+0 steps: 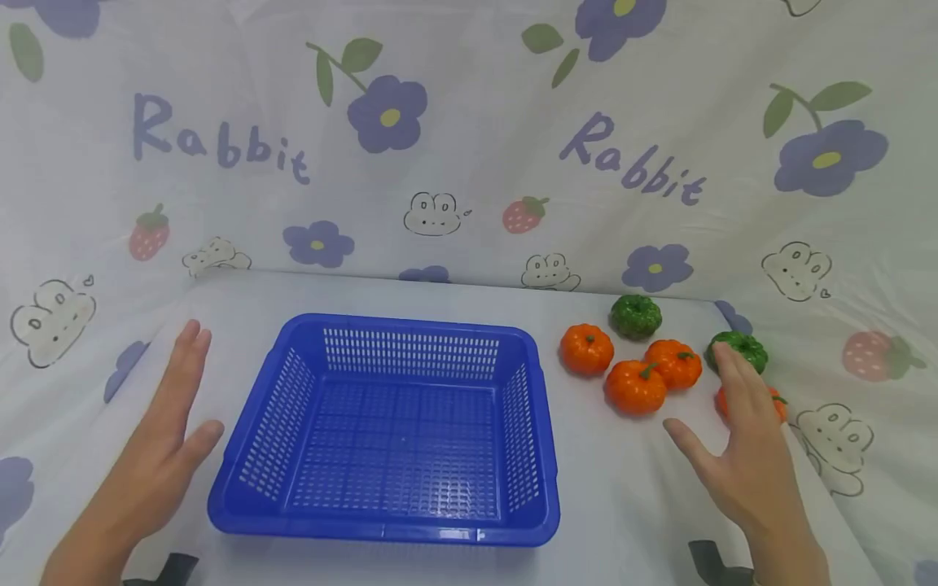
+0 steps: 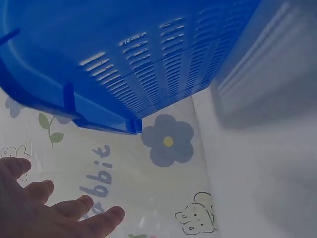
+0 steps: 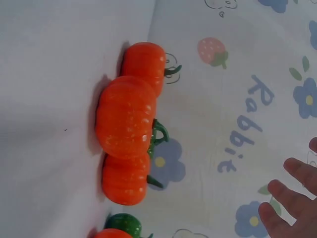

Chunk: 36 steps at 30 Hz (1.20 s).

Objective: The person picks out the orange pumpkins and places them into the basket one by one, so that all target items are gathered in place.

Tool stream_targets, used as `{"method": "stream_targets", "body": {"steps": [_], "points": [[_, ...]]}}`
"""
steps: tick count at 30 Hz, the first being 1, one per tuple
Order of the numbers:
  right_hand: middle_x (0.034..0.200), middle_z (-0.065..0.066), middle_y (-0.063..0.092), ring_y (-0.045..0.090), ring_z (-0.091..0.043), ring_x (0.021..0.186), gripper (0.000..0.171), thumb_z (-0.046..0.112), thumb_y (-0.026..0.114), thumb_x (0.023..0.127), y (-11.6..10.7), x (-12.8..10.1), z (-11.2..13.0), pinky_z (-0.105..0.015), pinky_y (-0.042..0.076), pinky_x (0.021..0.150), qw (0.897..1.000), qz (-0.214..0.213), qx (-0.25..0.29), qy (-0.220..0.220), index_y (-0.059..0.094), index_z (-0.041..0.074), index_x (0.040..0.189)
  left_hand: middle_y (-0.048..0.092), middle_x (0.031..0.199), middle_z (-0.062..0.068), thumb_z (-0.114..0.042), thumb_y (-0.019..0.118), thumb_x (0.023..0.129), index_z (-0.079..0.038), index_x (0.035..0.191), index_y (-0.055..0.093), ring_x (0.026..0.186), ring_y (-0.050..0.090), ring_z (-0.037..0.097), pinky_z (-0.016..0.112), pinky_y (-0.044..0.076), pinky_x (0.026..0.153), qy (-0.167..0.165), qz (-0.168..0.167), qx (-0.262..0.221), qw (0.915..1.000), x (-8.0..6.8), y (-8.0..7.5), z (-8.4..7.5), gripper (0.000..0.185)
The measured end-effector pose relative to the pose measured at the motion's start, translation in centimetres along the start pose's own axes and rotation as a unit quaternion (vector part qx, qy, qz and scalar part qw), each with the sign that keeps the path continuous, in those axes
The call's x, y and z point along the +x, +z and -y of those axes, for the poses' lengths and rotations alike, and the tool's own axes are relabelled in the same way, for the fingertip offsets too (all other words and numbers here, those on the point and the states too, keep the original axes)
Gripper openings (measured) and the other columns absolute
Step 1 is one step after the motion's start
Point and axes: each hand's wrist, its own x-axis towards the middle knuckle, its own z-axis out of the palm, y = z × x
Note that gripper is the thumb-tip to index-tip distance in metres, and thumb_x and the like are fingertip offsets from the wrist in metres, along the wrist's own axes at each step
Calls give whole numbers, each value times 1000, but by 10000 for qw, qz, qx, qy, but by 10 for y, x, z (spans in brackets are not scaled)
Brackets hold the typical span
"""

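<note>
A blue slotted plastic basket [image 1: 528,391] sits empty in the middle of the cloth-covered table; its side wall [image 2: 148,64] fills the left wrist view. My left hand [image 1: 164,431] hovers open just left of it, fingers straight, holding nothing. To the basket's right lie several small toy pumpkins: orange ones [image 1: 586,348] [image 1: 634,387] [image 1: 674,363] and two green ones [image 1: 635,316] [image 1: 740,350]. My right hand [image 1: 740,431] is open above the table beside them, partly covering another orange pumpkin [image 1: 775,403]. In the right wrist view the orange pumpkins [image 3: 126,116] lie in a row, with my fingertips [image 3: 292,198] at the lower right.
A white cloth [image 1: 469,163] printed with flowers, rabbits, strawberries and the word "Rabbit" covers the table and rises as a backdrop behind it. The table's right edge falls away just beyond the pumpkins.
</note>
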Motion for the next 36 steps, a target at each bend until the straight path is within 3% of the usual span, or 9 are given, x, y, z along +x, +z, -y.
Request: {"method": "stream_targets", "body": {"steps": [4, 8, 11, 15, 24, 26, 28, 31, 36], "points": [[174, -16, 32, 29, -44, 158, 100, 28, 84, 91, -1, 0, 0, -65, 20, 129, 9999, 55, 78, 48, 28, 17, 173, -5, 183, -2, -23, 49, 109, -34, 176, 5, 166, -6, 13, 73, -5, 126, -232, 178, -112, 9995, -1, 5, 0, 81], [175, -15, 31, 28, -44, 159, 100, 30, 83, 93, 0, 1, 0, -69, 22, 127, 9996, 172, 51, 221, 26, 19, 174, -5, 183, -2, -22, 51, 110, -36, 175, 2, 165, -4, 8, 35, 8, 132, -376, 403, -79, 9984, 0, 8, -1, 83], [176, -14, 30, 30, -43, 158, 100, 30, 83, 94, 3, 2, 0, -72, 31, 121, 9993, 229, 34, 308, 25, 21, 174, -4, 183, -3, -17, 52, 110, -36, 175, 2, 164, -2, 5, 7, 11, 116, -363, 521, -137, 9979, 0, 11, -1, 85], [175, -13, 31, 34, -42, 156, 101, 27, 84, 93, 6, 3, -2, -72, 43, 110, 9993, 213, 73, 295, 25, 20, 174, -4, 183, -4, -15, 52, 110, -36, 175, 2, 163, 0, 2, 2, 14, 112, -337, 614, -245, 9972, 0, 14, -1, 85], [176, -13, 30, 37, -44, 153, 101, 29, 84, 94, 12, 3, -4, -73, 48, 105, 9982, 347, 128, 475, 23, 21, 175, -6, 183, 0, -22, 56, 110, -39, 174, -3, 164, -5, 6, 0, 12, 109, -608, 871, -67, 9943, -3, 21, 4, 89], [176, -13, 30, 38, -45, 152, 102, 29, 84, 94, 12, 2, -5, -73, 48, 104, 9980, 372, 121, 504, 22, 22, 175, -7, 182, 0, -23, 56, 110, -41, 174, -3, 165, -6, 11, 12, 12, 122, -687, 926, -107, 9933, -4, 22, 4, 89], [175, -13, 31, 39, -46, 151, 102, 29, 85, 94, 12, 2, -6, -74, 48, 104, 9980, 364, 117, 494, 23, 22, 175, -8, 182, 0, -23, 56, 110, -41, 174, -2, 167, -5, 21, 38, 11, 132, -720, 981, -199, 9924, -4, 24, 5, 88], [175, -14, 32, 40, -46, 150, 102, 27, 85, 93, 11, 1, -8, -75, 48, 103, 9984, 317, 144, 440, 24, 22, 175, -8, 182, 0, -22, 55, 110, -42, 174, 0, 166, -5, 34, 78, 2, 122, -718, 1055, -377, 9911, -3, 27, 5, 87], [175, -14, 32, 39, -47, 151, 101, 28, 84, 94, 10, 1, -9, -78, 44, 107, 9983, 311, 94, 493, 24, 22, 175, -5, 183, -1, -18, 55, 110, -37, 175, 6, 166, -6, 18, 86, -3, 117, -504, 1083, -648, 9907, -2, 32, 8, 84]]}}
